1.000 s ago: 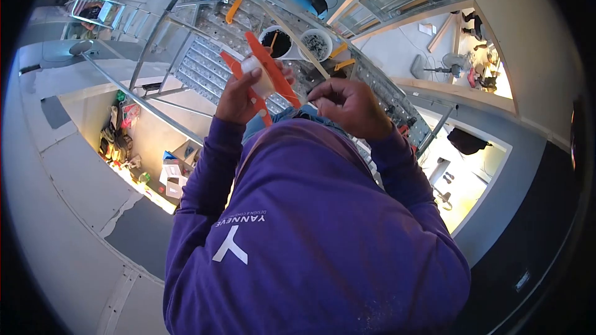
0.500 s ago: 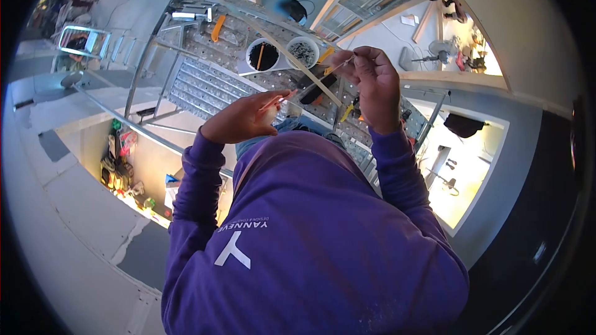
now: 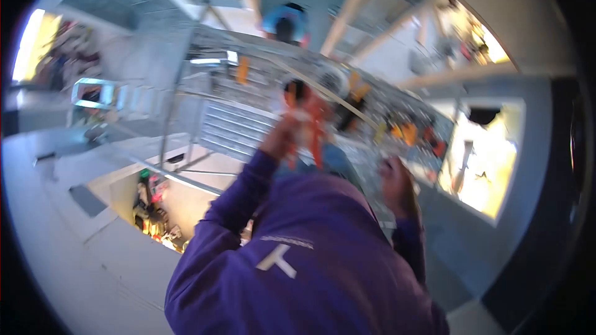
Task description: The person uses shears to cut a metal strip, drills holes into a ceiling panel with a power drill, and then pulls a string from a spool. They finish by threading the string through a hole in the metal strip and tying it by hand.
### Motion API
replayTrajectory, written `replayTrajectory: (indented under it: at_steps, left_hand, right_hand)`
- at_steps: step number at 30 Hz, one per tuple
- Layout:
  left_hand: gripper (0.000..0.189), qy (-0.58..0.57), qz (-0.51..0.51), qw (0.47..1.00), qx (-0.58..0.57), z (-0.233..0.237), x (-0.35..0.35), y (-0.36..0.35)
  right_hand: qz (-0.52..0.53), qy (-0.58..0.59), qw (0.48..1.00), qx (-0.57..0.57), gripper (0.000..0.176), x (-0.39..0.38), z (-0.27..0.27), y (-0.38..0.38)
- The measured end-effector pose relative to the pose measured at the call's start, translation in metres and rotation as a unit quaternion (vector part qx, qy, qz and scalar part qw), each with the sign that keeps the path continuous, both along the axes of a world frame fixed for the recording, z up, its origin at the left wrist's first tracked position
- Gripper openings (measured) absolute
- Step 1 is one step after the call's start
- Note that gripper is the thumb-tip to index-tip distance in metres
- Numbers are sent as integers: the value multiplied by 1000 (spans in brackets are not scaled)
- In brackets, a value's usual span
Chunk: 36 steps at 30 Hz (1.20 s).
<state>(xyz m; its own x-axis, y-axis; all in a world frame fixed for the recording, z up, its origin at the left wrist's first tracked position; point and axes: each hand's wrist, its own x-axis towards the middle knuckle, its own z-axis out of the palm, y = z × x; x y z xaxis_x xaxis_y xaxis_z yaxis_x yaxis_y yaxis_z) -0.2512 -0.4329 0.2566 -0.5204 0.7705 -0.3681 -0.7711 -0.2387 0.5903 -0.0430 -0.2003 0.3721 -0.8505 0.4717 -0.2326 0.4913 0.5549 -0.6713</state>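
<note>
My left hand (image 3: 282, 138) is raised in front of my body, its fingers closed round a blurred orange-red thing (image 3: 315, 121) with two long strands or legs hanging down; its kind cannot be made out. Just beyond it stands a white bucket with dark contents (image 3: 295, 91). A second white bucket (image 3: 335, 82) is to its right. My right hand (image 3: 398, 185) is low at my right side with curled fingers, apart from the tools on the platform; motion blur hides what it holds, if anything.
Under me is a metal scaffold platform (image 3: 233, 127) with rails. An orange-handled tool (image 3: 242, 70) lies at its far left, and several blurred tools (image 3: 403, 131) lie at the right. A ladder-like frame (image 3: 93, 93) stands left. A blurred blue and dark shape (image 3: 285, 23) is beyond the far edge.
My right hand has dropped down and outward from the raised thin strip. My left hand has moved right and forward, with the orange-red thing now hanging in full view. The camera view has shifted.
</note>
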Motion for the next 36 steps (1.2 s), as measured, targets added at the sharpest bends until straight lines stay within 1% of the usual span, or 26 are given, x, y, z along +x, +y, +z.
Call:
replayTrajectory:
  at_steps: [1,2,3,4,5,6,7,10,13,15,16,17,18,20,21,22,24,25,27,28,29,30,32,33,34,36]
  left_hand:
    - [60,57,-120,991,-27,13,-9,7]
    - [62,138,-244,959,-45,25,-17,14]
    - [65,223,-352,908,-42,36,-27,22]
    - [67,308,-370,875,49,45,-25,27]
    - [68,357,-443,823,4,53,-28,27]
    - [69,401,-518,755,-29,61,-27,33]
    - [70,443,-592,672,-51,65,-21,43]
    - [75,535,-657,531,3,22,5,66]
    - [80,624,-591,511,11,-6,10,86]
    - [81,639,-553,535,14,-7,11,108]
    - [82,644,-531,551,11,-6,14,122]
    - [80,617,-559,553,-37,11,16,140]
    - [78,592,-524,611,-42,13,19,154]
    - [74,529,-445,720,-58,12,29,172]
    - [63,480,-377,788,-82,11,42,183]
    - [62,425,-364,820,-118,11,50,194]
    - [59,313,-332,870,-185,20,64,220]
    - [47,255,-264,917,-159,0,74,229]
    - [43,94,-208,969,-94,-14,75,252]
    - [41,9,-175,982,-64,-18,80,257]
    - [40,-14,-146,986,-77,-8,86,267]
    - [39,-67,-94,990,-78,-15,90,277]
    - [41,-89,-75,993,-35,-22,96,294]
    - [43,-120,-99,988,-25,-24,99,299]
    - [48,-96,-136,986,-12,-21,103,303]
    - [58,-116,-235,963,56,-7,113,305]
  right_hand:
    - [9,-21,996,84,18,12,-7,2]
    - [-21,-10,991,134,20,22,-11,6]
    - [-57,-29,986,156,18,32,-13,8]
    - [-76,-21,984,162,18,37,-16,11]
    - [-106,-22,979,171,18,48,-17,11]
    - [-146,-29,971,184,17,62,-13,7]
    - [-164,-45,966,196,17,74,-7,0]
    - [-236,-78,944,216,16,94,9,0]
    - [-283,-75,936,195,14,118,15,-2]
    - [-298,-86,931,191,14,132,13,-5]
    - [-301,-119,932,163,14,139,11,-5]
    - [-299,-150,933,133,14,148,6,-3]
    - [-294,-180,933,104,15,159,-1,1]
    - [-263,-190,943,76,13,187,-20,5]
    - [-236,-202,948,70,13,197,-25,5]
    - [-210,-213,952,64,14,208,-31,7]
    - [-201,-219,955,-2,14,231,-40,15]
    - [-199,-211,956,-40,14,241,-42,19]
    - [-202,-201,953,-107,13,258,-38,27]
    - [-207,-197,949,-135,13,267,-34,32]
    - [-215,-187,946,-156,12,271,-33,40]
    - [-211,-173,954,-125,11,274,-37,57]
    - [-210,-167,961,-73,10,294,-29,63]
    - [-236,-159,957,-48,9,300,-27,68]
    - [-253,-163,954,-15,9,309,-25,76]
    - [-294,-188,936,41,8,325,-22,80]
